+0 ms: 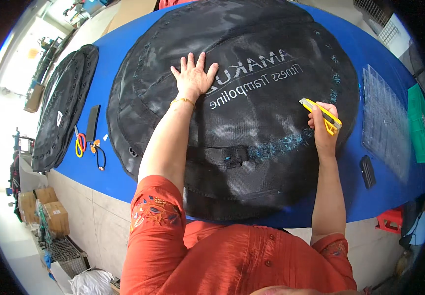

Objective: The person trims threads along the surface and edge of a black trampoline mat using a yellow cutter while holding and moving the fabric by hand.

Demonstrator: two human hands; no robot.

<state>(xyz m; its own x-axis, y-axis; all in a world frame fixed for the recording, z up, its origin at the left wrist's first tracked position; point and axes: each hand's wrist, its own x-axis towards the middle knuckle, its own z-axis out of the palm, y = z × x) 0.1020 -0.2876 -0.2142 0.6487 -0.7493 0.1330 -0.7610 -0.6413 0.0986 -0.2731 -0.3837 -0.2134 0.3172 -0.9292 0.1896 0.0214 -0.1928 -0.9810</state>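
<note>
A large round black trampoline mat [266, 115] lies in front of me, its "Fitness Trampoline" print reading mirrored. My left hand [193, 76] rests flat on it beside the lettering, fingers spread. In my right hand [324, 129], a yellow utility knife [322, 116] is gripped over the mat's right part, its tip pointing up and left. Blue thread scraps [279, 148] are scattered along the near seam, with more blue bits [335, 78] by the right edge. A black tab [232, 156] sits at the near part of the mat.
The mat covers much of a blue table [114, 179]. To the left are stacked black mats [60, 113], red-and-yellow scissors [80, 142] and a dark flat strip [92, 123]. Clear plastic sheets [384, 118], a green piece [418, 123] and a black object [367, 172] lie right.
</note>
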